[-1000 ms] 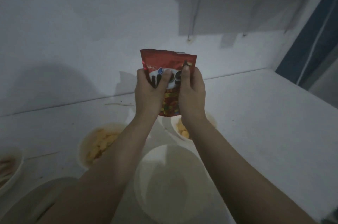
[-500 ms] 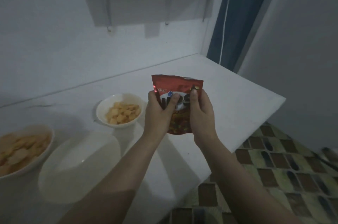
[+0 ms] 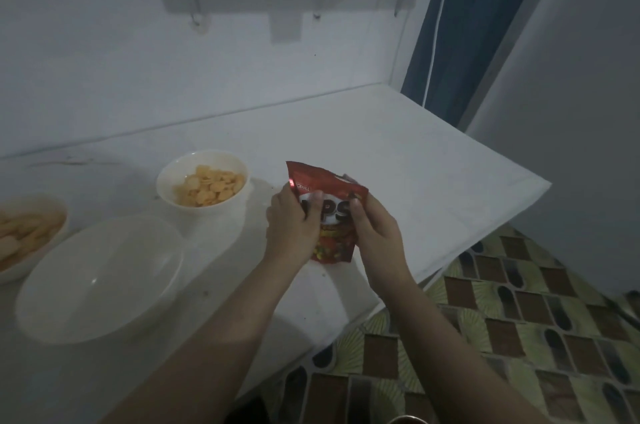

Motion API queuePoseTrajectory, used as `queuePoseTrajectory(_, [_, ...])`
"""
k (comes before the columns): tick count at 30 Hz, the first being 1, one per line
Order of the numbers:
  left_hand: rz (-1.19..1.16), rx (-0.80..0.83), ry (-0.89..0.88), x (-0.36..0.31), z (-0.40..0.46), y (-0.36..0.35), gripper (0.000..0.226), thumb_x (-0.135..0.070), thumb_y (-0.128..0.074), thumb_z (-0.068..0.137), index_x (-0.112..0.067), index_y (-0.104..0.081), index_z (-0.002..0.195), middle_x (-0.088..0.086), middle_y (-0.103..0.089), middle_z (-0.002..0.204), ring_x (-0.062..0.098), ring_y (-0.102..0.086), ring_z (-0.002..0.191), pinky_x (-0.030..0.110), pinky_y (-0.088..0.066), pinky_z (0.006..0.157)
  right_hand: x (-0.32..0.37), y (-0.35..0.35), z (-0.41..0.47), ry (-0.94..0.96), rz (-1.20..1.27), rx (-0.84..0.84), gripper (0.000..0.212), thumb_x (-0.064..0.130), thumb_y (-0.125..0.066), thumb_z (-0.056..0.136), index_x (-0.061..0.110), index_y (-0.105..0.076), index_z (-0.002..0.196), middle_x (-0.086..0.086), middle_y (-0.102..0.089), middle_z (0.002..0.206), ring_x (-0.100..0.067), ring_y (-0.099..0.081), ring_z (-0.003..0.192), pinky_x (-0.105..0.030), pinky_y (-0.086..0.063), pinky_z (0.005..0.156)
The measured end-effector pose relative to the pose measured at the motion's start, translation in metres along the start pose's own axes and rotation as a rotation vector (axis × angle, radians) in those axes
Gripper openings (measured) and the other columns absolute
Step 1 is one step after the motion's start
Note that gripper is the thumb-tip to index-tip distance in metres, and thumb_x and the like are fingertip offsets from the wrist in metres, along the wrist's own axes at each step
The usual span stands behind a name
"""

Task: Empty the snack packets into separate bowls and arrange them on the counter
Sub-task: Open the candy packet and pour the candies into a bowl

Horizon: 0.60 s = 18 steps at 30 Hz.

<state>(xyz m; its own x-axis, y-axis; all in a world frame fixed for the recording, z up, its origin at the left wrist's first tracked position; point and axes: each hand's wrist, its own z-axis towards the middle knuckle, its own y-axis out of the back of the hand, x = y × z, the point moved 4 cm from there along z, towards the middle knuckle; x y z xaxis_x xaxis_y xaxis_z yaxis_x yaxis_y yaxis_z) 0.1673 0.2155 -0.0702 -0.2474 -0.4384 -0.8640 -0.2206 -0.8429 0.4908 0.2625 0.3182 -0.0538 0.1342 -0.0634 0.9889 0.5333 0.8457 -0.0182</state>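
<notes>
I held the red snack packet (image 3: 327,215) up over the bench (image 3: 398,160), near its right front corner, with my left hand (image 3: 292,229) and my right hand (image 3: 375,236) each pinching one side near the top, and I think that was so I could pull it open. The big empty bowl (image 3: 100,280) sat by the front edge to my left, close enough to pour into. Two bowls already had snacks: the small bowl (image 3: 202,186) farther back and another bowl (image 3: 27,233) at the left edge.

White counter (image 3: 398,160) carries three white bowls (image 3: 202,183), one empty.
</notes>
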Motion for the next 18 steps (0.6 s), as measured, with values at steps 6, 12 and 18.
queuePoseTrajectory(6, [-0.469,0.157,0.199,-0.026,-0.007,0.006,0.054,-0.047,-0.034,0.101,-0.029,-0.020,0.149,-0.004,-0.045,0.140,0.014,-0.050,0.124,0.027,-0.041,0.096,0.000,-0.015,0.001,-0.069,0.086,0.175,0.038,0.030,-0.033,0.105,0.025,-0.059,0.133,0.011,-0.063,0.130,-0.012,-0.056,0.125,-0.042,-0.045,0.106])
queuePoseTrajectory(12, [-0.547,0.200,0.064,-0.034,-0.019,0.010,0.025,-0.047,-0.032,0.100,-0.024,-0.037,0.107,0.004,-0.059,0.111,0.013,-0.062,0.100,0.021,-0.049,0.072,0.012,-0.019,0.009,-0.032,-0.038,0.084,0.033,0.036,-0.036,0.105,0.027,-0.061,0.125,0.013,-0.063,0.123,-0.006,-0.059,0.117,-0.044,-0.050,0.102])
queuePoseTrajectory(18, [-0.477,0.319,-0.040,-0.038,-0.023,0.009,0.020,-0.043,-0.030,0.102,-0.029,-0.045,0.102,-0.002,-0.060,0.108,0.005,-0.060,0.101,0.022,-0.050,0.081,0.017,-0.015,0.012,0.049,-0.063,0.063,0.017,0.027,-0.044,0.104,0.023,-0.057,0.113,0.014,-0.064,0.112,-0.008,-0.062,0.107,-0.044,-0.054,0.093])
